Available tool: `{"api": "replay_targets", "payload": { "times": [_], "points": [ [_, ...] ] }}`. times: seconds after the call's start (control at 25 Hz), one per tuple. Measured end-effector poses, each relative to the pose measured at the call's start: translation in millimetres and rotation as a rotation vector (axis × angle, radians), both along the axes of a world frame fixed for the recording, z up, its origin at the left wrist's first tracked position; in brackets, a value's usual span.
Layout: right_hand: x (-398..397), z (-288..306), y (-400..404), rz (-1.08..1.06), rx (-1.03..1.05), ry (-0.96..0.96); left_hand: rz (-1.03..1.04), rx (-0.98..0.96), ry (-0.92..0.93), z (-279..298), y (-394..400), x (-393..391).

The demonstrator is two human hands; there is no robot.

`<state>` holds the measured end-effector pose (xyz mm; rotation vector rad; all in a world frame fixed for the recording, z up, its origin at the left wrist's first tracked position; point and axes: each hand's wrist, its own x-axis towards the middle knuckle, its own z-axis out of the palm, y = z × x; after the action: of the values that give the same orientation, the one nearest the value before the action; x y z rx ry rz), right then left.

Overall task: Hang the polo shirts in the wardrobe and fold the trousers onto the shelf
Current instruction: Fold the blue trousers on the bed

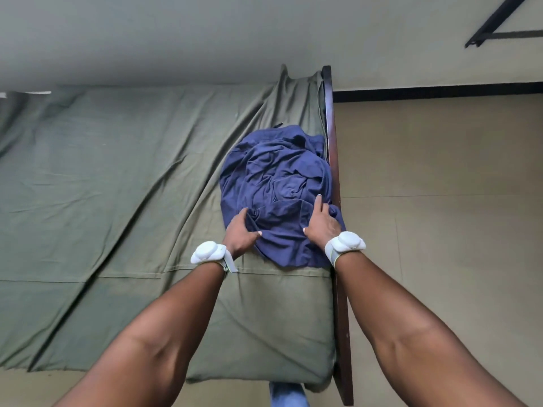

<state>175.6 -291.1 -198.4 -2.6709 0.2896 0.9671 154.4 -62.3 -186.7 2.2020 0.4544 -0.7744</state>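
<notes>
A crumpled heap of navy blue clothing lies on the right side of a bed, close to its wooden edge. I cannot tell which garment it is. My left hand rests on the near left edge of the heap, fingers curled into the cloth. On the near right part my right hand lies flat, fingers spread and pointing away from me, with some folds bunched beside it. Both wrists carry white bands.
The bed is covered with an olive green sheet, wrinkled in long folds. A dark wooden bed rail runs along the right side. Beyond it is tan floor. A small dark object lies on the sheet behind the heap.
</notes>
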Motion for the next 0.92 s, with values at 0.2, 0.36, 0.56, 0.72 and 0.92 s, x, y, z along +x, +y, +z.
{"api": "replay_targets", "payload": {
  "times": [0.2, 0.36, 0.56, 0.72, 0.92],
  "points": [
    [-34.9, 22.1, 35.1, 0.054, 0.343, 0.263, 0.446, -0.227, 0.130, -85.7, 7.9, 7.8],
    [-123.1, 74.1, 94.0, 0.004, 0.846, 0.632, 0.575, -0.384, 0.553, -65.7, -1.4, -42.1],
    [-188.4, 109.6, 101.0, -0.100, 0.824, 0.741, 0.781, -0.669, 0.352, 51.7, 2.1, -88.7],
    [-189.8, 144.8, 92.1, -0.554, 0.709, 0.431, 0.427, -0.596, -0.037, 167.1, 30.7, -112.9],
    [-153.9, 239.5, 138.3, -1.268, 1.269, 0.143, -0.423, -0.525, -0.012, 261.2, 88.8, -202.1]
  ]
}}
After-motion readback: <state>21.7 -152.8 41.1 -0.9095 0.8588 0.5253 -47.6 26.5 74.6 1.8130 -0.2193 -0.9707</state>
